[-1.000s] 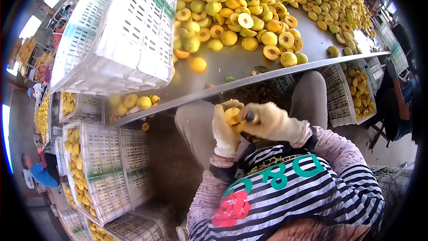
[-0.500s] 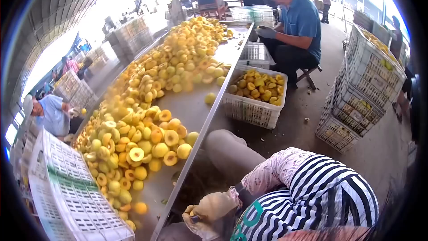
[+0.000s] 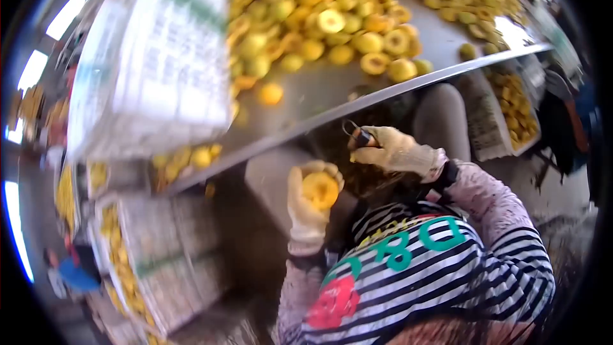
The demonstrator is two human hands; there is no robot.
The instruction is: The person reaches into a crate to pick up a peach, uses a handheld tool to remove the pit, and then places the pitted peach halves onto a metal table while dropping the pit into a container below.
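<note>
My gloved left hand (image 3: 302,212) is closed around a yellow peach half (image 3: 320,191), its cut face and hollow turned up. To the right, my gloved right hand (image 3: 405,154) grips a pitting tool (image 3: 363,138) with a dark handle and a thin metal loop at its end. The loop is apart from the peach half. Both hands are over my lap, just below the edge of a metal table (image 3: 306,94). On that table lies a big heap of halved yellow peaches (image 3: 319,22), some showing cut faces.
A white plastic crate (image 3: 172,57) stands tilted on the table at left. Below it are stacked crates (image 3: 185,236) with yellow fruit. A crate of peach pieces (image 3: 511,108) sits at right, near a seated person. Another person in blue (image 3: 78,273) is at far left.
The view has swung down and left. My left hand with the peach half is now visible; my right hand, lower before, now shows the looped tool clearly.
</note>
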